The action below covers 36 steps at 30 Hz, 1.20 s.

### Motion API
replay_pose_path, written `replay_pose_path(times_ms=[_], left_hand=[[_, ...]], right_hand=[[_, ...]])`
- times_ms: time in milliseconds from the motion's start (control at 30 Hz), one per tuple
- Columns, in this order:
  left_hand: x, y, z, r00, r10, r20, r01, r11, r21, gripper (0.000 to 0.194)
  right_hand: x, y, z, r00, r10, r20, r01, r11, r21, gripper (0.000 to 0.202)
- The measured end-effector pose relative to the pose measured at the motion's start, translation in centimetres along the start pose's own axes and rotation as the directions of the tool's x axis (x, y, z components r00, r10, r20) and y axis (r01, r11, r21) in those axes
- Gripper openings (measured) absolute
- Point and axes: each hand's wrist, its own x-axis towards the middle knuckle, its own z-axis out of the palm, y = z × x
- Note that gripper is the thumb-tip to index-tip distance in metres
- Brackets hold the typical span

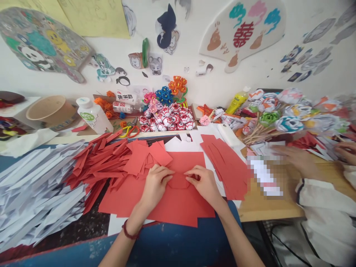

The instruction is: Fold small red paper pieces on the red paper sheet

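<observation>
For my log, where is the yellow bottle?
In the head view, the yellow bottle is at the back, right of centre, just left of the stemmed flowers.

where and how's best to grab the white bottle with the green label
Probably around the upper body, just below the white cap, with the left hand coming from the front and above. The white bottle stands upright with its upper front exposed, while the tan bowl is on its left and folded red strips lie in front of its base.
</observation>
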Motion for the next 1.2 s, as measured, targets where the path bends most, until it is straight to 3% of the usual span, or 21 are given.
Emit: replay_pose_path(times_ms=[333, 533, 733, 967, 1200], left_hand=[[0.1, 0.2, 0.0, 0.999, 0.045, 0.031, -0.046, 0.998, 0.032, 0.030], [-0.5, 0.0, -0.5, 0.978, 0.169, 0.125, -0.191, 0.961, 0.198, 0.032], [-1.2, -0.1, -1.1, 0.893, 0.334, 0.302, -0.438, 0.800, 0.409, 0.032], [-1.2, -0.1, -1.0, 0.839, 0.377, 0.393, -0.536, 0.697, 0.476, 0.033], [-0.9, 0.6, -0.9, 0.826, 0.365, 0.430, -0.557, 0.648, 0.520, 0.034]], right_hand=[[0.3, -0.1, -0.1, 0.996, -0.081, 0.021, 0.082, 0.996, -0.024, 0.012], [-0.8, 0.6, 0.2, 0.977, -0.213, 0.017, 0.214, 0.970, -0.113, 0.021], [-1.8, 0.5, 0.2, 0.909, -0.398, 0.122, 0.412, 0.820, -0.398, 0.030], [-2.0, 0.2, 0.1, 0.853, -0.458, 0.251, 0.513, 0.644, -0.567, 0.027], [-2.0, -0.7, 0.2, 0.830, -0.460, 0.316, 0.545, 0.546, -0.636, 0.028]])
